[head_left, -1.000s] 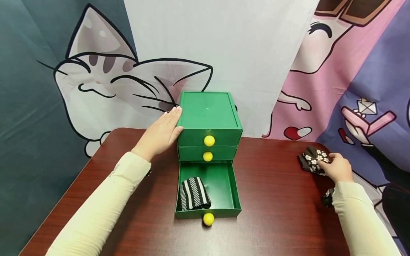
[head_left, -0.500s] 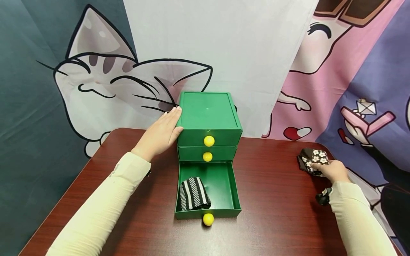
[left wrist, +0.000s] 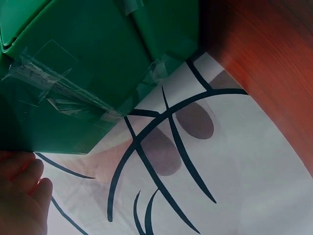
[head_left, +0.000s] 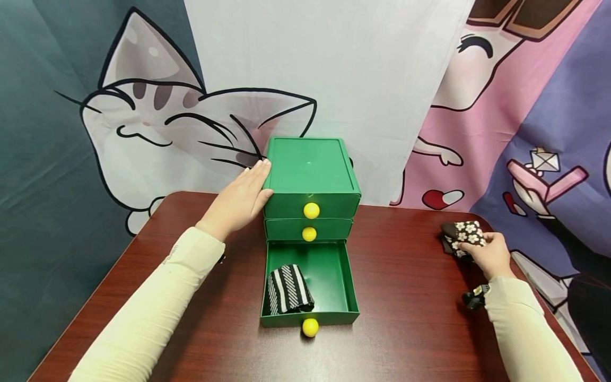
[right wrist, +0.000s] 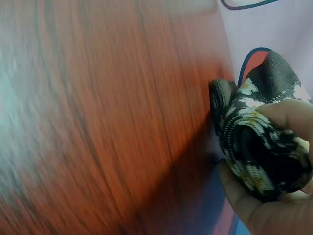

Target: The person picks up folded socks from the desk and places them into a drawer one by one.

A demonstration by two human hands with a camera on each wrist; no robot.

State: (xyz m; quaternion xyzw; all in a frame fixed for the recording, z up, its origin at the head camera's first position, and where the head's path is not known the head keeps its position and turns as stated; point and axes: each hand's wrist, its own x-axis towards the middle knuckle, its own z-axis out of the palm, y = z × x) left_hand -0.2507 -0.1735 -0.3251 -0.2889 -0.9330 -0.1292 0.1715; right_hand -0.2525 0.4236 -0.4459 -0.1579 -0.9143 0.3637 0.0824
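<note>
Her right hand pinches the flowered sock near the table's far right edge, well apart from the open bottom drawer, while her left hand lies flat-fingered against the green cabinet's side.

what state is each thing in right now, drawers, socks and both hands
top drawer: shut
middle drawer: shut
bottom drawer: pulled open
striped sock: rolled, lying in the bottom drawer
flowered sock: bunched, gripped above the table
left hand: flat against the cabinet's side
right hand: gripping the flowered sock
</note>
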